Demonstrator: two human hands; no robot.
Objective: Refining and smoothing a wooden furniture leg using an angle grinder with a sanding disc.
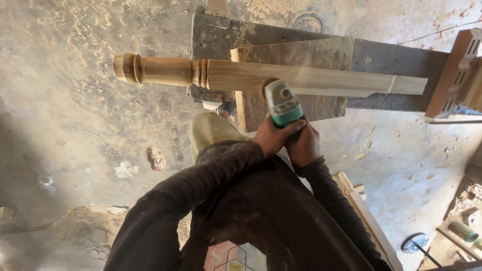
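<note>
- My left hand (273, 136) and my right hand (304, 145) are both wrapped tight around the green body of the angle grinder (282, 104), knuckles side by side, forearms reaching forward from my chest.
- The grinder's grey head points away from me, and its disc end meets the near side of the turned wooden leg (261, 78), about midway along it.
- The leg lies crosswise in front of me: a rounded knob and carved rings at its left end, a plain squared section running right from the grinder.
- Behind the leg sits a dark workbench (401, 62) with a flat board (301, 54) on it; the leg's left end juts out past the bench over the floor.
- The concrete floor (75, 125) is dusted with sawdust; a small stone (156, 158) lies below and left of the leg.
- Left of the leg the floor is open; right of it a slotted wooden piece (459, 70) stands close to the tip.
</note>
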